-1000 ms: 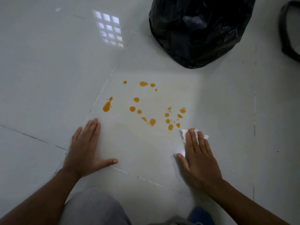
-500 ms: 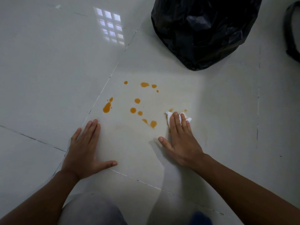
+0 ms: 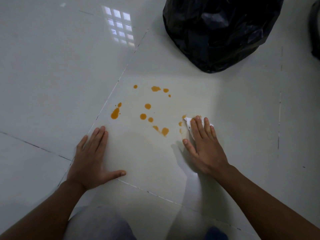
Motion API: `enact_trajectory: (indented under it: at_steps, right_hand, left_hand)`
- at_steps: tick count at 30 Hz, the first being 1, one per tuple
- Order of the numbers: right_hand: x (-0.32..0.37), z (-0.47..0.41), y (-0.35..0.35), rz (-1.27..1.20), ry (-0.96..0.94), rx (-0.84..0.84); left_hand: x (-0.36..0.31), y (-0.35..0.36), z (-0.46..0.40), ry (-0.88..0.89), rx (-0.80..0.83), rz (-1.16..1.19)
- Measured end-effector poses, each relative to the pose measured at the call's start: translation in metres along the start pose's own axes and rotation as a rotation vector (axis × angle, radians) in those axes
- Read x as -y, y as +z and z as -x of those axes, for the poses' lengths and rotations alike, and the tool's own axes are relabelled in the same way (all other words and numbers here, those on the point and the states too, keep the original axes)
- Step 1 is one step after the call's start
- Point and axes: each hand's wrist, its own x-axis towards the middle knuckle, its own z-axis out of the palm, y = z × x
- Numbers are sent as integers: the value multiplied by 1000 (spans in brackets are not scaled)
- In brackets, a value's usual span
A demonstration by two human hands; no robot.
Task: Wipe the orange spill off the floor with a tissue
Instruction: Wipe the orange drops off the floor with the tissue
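Observation:
The orange spill (image 3: 143, 116) is a scatter of several drops on a white floor tile. A larger elongated drop (image 3: 115, 113) lies at its left, near the tile joint. My right hand (image 3: 205, 146) lies flat, pressing a white tissue (image 3: 187, 122) to the floor at the spill's right edge. Only the tissue's corners show past my fingertips, and orange stains show at its far edge. A few small drops (image 3: 180, 123) sit just left of it. My left hand (image 3: 91, 158) rests flat on the floor, fingers spread, below the spill and holding nothing.
A full black rubbish bag (image 3: 216, 32) stands on the floor beyond the spill, to the upper right. Some other dark object (image 3: 316, 32) is cut off by the right edge. My grey-trousered knee (image 3: 98, 224) is at the bottom.
My right hand slid the tissue forward from below the spill onto its right-hand cluster of drops, then a little to the right. Fewer drops show there now. My left hand stayed put.

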Motion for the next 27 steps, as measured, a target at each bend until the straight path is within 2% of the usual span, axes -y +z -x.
enact_trajectory:
  at_steps: [3, 7, 11, 21, 27]
  right_hand:
    - [2, 1, -5, -51, 57, -50]
    - [11, -4, -5, -146, 170, 42]
    - [17, -14, -3, -171, 173, 87]
    - [38, -56, -4, 24, -79, 151]
    - [44, -50, 0, 118, -244, 185]
  left_hand:
    - [0, 1, 0, -2, -2, 4]
    - [1, 1, 0, 1, -9, 7]
    - [1, 1, 1, 3, -12, 8]
    - [1, 0, 0, -5, 0, 7]
    - [1, 0, 0, -6, -4, 9]
